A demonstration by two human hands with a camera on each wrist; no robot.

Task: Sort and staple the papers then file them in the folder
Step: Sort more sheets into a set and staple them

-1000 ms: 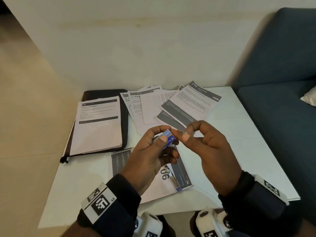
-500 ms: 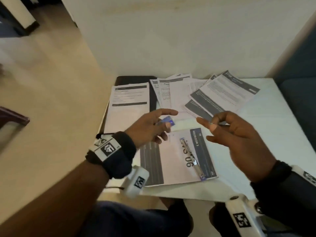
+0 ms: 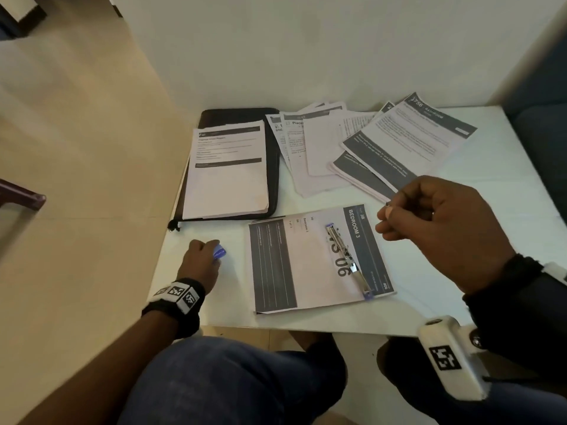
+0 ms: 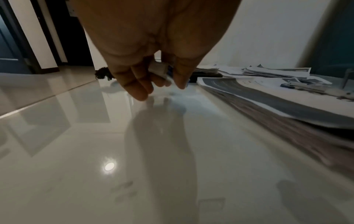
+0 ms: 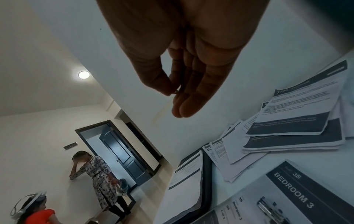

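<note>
From the head view, the left hand (image 3: 201, 259) rests low on the glossy white table (image 3: 491, 240), fingers curled around a small blue staple box (image 3: 219, 251), while the right hand (image 3: 441, 222) hovers above the table, thumb and forefinger pinching a tiny silver strip of staples (image 3: 388, 205). The opened silver stapler (image 3: 348, 260) lies on the grey-banded "BEDROOM 3" paper stack (image 3: 306, 271), beside the black zip folder (image 3: 239, 113) (a white printed sheet set (image 3: 227, 170) lies on it). The left wrist view shows fingers (image 4: 138, 84) gripping the box just above the tabletop. The right wrist view shows the pinch, with fanned loose papers (image 5: 287, 128) beyond.
</note>
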